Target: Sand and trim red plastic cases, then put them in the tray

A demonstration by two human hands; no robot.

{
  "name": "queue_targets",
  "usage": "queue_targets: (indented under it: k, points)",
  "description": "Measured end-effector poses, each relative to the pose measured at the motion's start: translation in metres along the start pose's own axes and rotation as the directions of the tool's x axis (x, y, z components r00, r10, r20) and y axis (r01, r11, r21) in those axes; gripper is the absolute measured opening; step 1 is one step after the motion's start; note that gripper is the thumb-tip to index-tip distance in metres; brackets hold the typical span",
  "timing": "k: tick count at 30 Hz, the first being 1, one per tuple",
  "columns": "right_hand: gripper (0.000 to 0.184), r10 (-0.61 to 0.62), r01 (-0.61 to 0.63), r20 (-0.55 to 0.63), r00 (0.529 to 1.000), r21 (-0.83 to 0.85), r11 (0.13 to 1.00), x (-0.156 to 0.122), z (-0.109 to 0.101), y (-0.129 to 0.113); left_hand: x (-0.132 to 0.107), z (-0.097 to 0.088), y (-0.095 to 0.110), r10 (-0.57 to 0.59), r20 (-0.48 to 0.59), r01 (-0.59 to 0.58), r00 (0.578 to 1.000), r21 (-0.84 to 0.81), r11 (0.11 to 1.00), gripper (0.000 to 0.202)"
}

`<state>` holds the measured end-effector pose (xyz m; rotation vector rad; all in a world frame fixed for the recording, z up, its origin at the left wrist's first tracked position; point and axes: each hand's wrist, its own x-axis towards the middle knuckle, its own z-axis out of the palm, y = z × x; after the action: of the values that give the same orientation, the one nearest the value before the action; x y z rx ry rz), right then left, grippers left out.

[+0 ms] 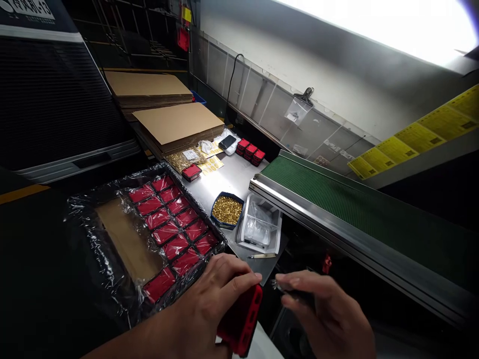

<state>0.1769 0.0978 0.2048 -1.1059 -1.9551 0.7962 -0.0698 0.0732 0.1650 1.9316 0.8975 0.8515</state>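
At the bottom centre, my left hand (220, 289) is closed around a red and black plastic housing (247, 324), tilted so its side with several cut-outs faces right. The thumb lies along its upper edge. Just to the right, apart from the housing, my right hand (329, 309) pinches a small dark piece with a shiny clear or metallic end (276, 284); its kind is hard to make out. Beyond both hands stand a blue tray of small brass-coloured parts (227, 210) and a white bin (277, 239) holding clear plastic bags.
Left of me, a plastic-lined crate (93, 239) holds rows of red housings (175, 247). A green conveyor belt (318, 184) runs along the right. Stacked cardboard sheets (179, 122), a phone (227, 142) and more red pieces (250, 151) lie farther back. A pen-like tool (263, 256) rests near the bin.
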Motion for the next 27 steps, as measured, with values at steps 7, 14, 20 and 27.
queue_targets:
  k: [7, 14, 20, 27]
  points:
    - [0.045, 0.472, -0.439, -0.239, 0.849, 0.180, 0.881, -0.012, 0.007, 0.065, -0.016, 0.018, -0.016, -0.325, -0.035, 0.296, 0.945, -0.328, 0.897, 0.084]
    - [0.047, 0.726, -0.721, -0.206, 0.657, 0.111, 0.684, -0.076, 0.070, 0.226, -0.048, 0.029, -0.044, -0.543, 0.214, 0.520, 0.812, -0.687, 0.507, 0.068]
    - [0.035, 0.786, -0.825, -0.299, 0.541, -0.010, 0.565, -0.133, 0.098, 0.284, -0.063, 0.003, -0.047, -0.760, -0.006, 0.696, 0.649, -0.397, 0.598, 0.037]
    - [0.039, 0.736, -0.783, -0.276, 0.618, -0.131, 0.608, -0.140, 0.089, 0.295, -0.080, 0.030, -0.070, -0.847, -0.344, 0.519, 0.406, -0.675, 0.524, 0.035]
